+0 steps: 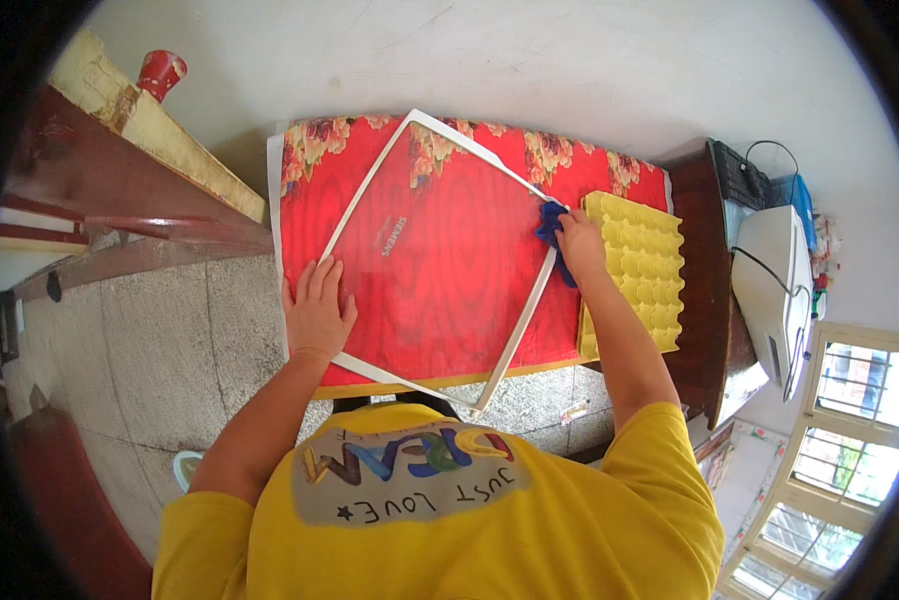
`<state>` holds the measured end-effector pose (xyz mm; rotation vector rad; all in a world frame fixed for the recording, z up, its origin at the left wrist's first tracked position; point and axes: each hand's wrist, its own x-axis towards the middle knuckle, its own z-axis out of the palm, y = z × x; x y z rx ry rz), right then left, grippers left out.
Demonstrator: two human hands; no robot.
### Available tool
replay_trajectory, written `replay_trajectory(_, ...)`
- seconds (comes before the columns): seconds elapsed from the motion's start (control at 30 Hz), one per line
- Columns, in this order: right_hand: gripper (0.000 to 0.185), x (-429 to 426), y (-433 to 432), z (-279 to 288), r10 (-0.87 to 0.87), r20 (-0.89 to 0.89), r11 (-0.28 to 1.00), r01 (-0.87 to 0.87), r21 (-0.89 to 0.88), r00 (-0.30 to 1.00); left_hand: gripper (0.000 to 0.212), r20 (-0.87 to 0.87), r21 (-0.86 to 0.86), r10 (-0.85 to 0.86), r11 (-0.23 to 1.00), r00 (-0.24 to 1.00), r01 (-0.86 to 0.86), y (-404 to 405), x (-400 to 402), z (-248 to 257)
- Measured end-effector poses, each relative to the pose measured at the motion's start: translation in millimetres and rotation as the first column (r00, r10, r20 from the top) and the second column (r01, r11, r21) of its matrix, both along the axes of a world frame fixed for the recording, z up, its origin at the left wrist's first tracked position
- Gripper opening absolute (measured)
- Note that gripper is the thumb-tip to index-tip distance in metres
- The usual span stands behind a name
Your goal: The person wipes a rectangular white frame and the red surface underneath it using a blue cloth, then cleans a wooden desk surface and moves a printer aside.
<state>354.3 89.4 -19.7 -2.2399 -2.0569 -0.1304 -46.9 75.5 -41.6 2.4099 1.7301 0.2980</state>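
Note:
A white-rimmed clear refrigerator shelf (440,259), marked Siemens, lies turned cornerwise on a table under a red floral cloth (307,202). Its near corner reaches past the table's front edge towards my body. My left hand (318,309) rests flat over the shelf's left corner, fingers slightly spread, holding nothing. At the opposite corner, my right hand (580,240) grips a dark blue cloth (553,225) against the white rim. Part of that rim is hidden behind the cloth and fingers.
Right of the shelf lies a yellow egg tray (637,277), close beside my right forearm. Beyond it, a dark wooden cabinet (689,277) bears a white appliance (772,292) and a black keyboard (738,176). A wall borders the table's far side. Dark red wooden furniture (134,172) stands left.

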Motion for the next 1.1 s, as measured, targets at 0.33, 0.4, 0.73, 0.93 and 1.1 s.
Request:
replay_trajectory(0.33, 0.02, 10, 23, 24, 0.155, 0.311, 0.943, -0.047, -0.329, 0.938, 0.049, 0.002, 0.031, -0.001, 1.0, 1.0, 0.001, 1, 3, 1)
replay_trajectory(0.4, 0.02, 9, 30, 27, 0.186, 0.347, 0.91, -0.028, -0.413, 0.919, 0.049, 0.008, 0.034, 0.002, 0.999, 1.0, -0.002, 2, 1, 1)
replay_trajectory(0.73, 0.019, 6, 28, 41, 0.327, 0.458, 0.858, -0.057, -0.51, 0.827, 0.05, 0.027, 0.016, -0.002, 1.0, 1.0, 0.001, 1, 2, 5)
replay_trajectory(0.93, 0.018, 24, 44, 62, 0.235, 0.266, 0.797, -0.029, -0.603, 0.935, 0.047, 0.044, 0.078, -0.001, 0.997, 0.999, -0.002, 2, 4, 5)
replay_trajectory(1.1, 0.018, 15, 38, 69, 0.265, 0.304, 0.817, -0.045, -0.575, 0.915, 0.047, 0.041, 0.082, 0.006, 0.997, 0.999, -0.009, 1, 4, 5)
